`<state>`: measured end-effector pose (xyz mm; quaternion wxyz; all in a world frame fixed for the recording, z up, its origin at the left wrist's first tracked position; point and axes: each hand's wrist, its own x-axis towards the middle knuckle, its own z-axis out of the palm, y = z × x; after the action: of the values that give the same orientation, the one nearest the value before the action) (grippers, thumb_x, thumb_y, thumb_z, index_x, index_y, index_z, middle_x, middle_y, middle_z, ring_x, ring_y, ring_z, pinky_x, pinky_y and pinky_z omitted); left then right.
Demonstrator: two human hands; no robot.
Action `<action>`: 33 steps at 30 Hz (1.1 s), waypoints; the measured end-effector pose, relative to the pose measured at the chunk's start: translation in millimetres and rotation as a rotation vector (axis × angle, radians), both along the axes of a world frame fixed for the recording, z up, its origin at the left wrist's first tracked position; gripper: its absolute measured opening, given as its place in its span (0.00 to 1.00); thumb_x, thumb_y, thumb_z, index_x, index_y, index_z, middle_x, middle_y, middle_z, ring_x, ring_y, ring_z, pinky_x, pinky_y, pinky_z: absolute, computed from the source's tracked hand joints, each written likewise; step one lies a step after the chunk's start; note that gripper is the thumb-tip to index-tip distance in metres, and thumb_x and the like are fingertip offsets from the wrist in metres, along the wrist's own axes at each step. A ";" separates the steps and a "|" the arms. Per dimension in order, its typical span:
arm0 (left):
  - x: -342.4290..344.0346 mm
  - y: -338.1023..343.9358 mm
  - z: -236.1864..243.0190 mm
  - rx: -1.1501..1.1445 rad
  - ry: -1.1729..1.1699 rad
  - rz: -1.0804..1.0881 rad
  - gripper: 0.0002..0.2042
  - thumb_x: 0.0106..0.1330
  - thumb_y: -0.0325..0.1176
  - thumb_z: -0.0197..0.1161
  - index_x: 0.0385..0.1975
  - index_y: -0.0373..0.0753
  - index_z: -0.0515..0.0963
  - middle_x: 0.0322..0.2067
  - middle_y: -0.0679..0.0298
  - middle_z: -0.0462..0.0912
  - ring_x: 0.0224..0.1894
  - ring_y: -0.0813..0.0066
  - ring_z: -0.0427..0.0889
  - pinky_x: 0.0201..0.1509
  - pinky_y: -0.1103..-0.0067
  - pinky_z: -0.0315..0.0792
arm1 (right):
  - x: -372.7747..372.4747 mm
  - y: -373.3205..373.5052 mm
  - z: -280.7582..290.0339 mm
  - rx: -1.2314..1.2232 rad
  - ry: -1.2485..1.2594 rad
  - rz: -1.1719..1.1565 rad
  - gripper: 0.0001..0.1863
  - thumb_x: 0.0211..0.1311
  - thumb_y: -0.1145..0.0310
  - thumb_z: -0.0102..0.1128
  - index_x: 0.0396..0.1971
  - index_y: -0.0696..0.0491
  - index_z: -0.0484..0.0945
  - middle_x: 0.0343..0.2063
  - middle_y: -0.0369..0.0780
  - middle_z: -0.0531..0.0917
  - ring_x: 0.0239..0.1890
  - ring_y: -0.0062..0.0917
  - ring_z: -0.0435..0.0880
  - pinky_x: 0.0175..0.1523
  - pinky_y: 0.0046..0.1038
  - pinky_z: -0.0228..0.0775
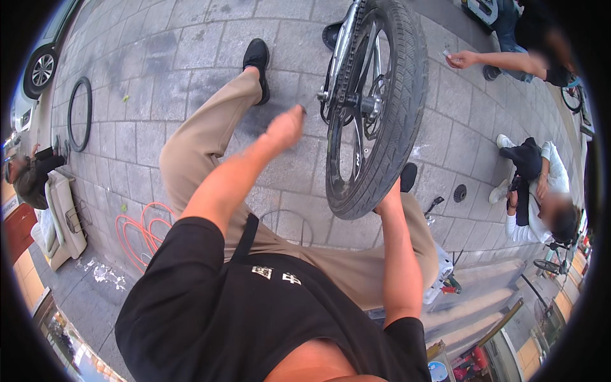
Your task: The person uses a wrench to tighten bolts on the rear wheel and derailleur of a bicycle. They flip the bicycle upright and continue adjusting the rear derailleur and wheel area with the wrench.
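Note:
A bicycle wheel with a black tire (pixel 403 95) stands upright in front of me, with a chain (pixel 333 70) and a silver hub (pixel 370 104) on the frame at its side. My left hand (pixel 287 127), slightly blurred, is closed left of the hub, apart from it, with a small dark bit at the fingertips that I cannot make out. My right hand (pixel 387 200) grips the lower rear of the tire, its fingers partly hidden behind it.
A loose tire (pixel 84 89) and orange hose (pixel 137 232) lie left. A person sits by a beige sofa (pixel 63 223). Another person's hand (pixel 461 60) holds a small item top right; a person (pixel 541 191) in white is at right. A drain cover (pixel 459 192) is nearby.

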<state>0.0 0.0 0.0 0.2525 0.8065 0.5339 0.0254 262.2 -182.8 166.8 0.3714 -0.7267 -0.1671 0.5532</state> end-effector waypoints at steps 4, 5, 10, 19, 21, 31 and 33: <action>-22.7 76.5 35.4 0.092 0.037 -0.190 0.12 0.80 0.41 0.51 0.38 0.38 0.74 0.27 0.46 0.84 0.32 0.42 0.85 0.36 0.52 0.77 | -12.0 1.3 -5.3 0.023 -0.010 0.036 0.27 0.59 0.68 0.73 0.55 0.63 0.74 0.41 0.42 0.86 0.41 0.24 0.83 0.48 0.27 0.76; -21.1 89.0 41.7 0.153 0.093 -0.316 0.12 0.79 0.39 0.53 0.35 0.39 0.75 0.25 0.47 0.82 0.29 0.44 0.84 0.31 0.55 0.75 | -8.5 2.9 -4.6 0.014 -0.032 0.053 0.27 0.59 0.68 0.73 0.56 0.63 0.74 0.40 0.42 0.86 0.40 0.23 0.83 0.47 0.27 0.76; -29.8 56.8 137.4 -0.110 0.072 -0.088 0.17 0.78 0.41 0.53 0.35 0.31 0.78 0.33 0.38 0.85 0.39 0.35 0.83 0.48 0.52 0.75 | -1.5 -1.5 -15.8 -0.007 -0.139 0.047 0.25 0.60 0.73 0.64 0.57 0.62 0.74 0.34 0.42 0.84 0.33 0.24 0.82 0.39 0.30 0.75; -17.3 7.5 299.2 -0.175 0.104 -0.050 0.19 0.74 0.39 0.54 0.35 0.26 0.82 0.33 0.38 0.85 0.44 0.37 0.85 0.50 0.54 0.75 | -8.8 19.5 18.1 -0.107 -0.217 0.107 0.25 0.57 0.74 0.60 0.57 0.62 0.74 0.31 0.44 0.83 0.29 0.27 0.82 0.36 0.32 0.74; -1.0 13.6 318.2 -0.165 0.184 -0.109 0.19 0.73 0.39 0.55 0.35 0.26 0.83 0.35 0.36 0.85 0.44 0.37 0.85 0.51 0.55 0.77 | -8.7 21.7 23.9 -0.128 -0.226 0.122 0.25 0.57 0.74 0.60 0.57 0.62 0.74 0.31 0.45 0.83 0.30 0.28 0.82 0.37 0.33 0.75; 46.3 44.8 337.3 -0.235 0.328 -0.312 0.19 0.65 0.37 0.56 0.37 0.24 0.85 0.36 0.34 0.86 0.44 0.38 0.87 0.52 0.56 0.79 | -3.4 19.5 8.3 -0.072 -0.245 0.146 0.22 0.56 0.75 0.61 0.52 0.62 0.74 0.29 0.43 0.82 0.28 0.28 0.82 0.34 0.33 0.73; 49.0 42.6 334.3 -0.183 0.315 -0.340 0.19 0.65 0.37 0.56 0.35 0.24 0.85 0.34 0.35 0.86 0.41 0.39 0.88 0.49 0.57 0.80 | -5.1 20.2 14.0 -0.065 -0.235 0.141 0.21 0.56 0.75 0.61 0.51 0.62 0.74 0.28 0.42 0.81 0.27 0.27 0.81 0.33 0.33 0.73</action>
<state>49.0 42.6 334.3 0.2387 0.8527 0.4232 -0.1919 257.1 -162.6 180.9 0.2857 -0.7844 -0.2423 0.4944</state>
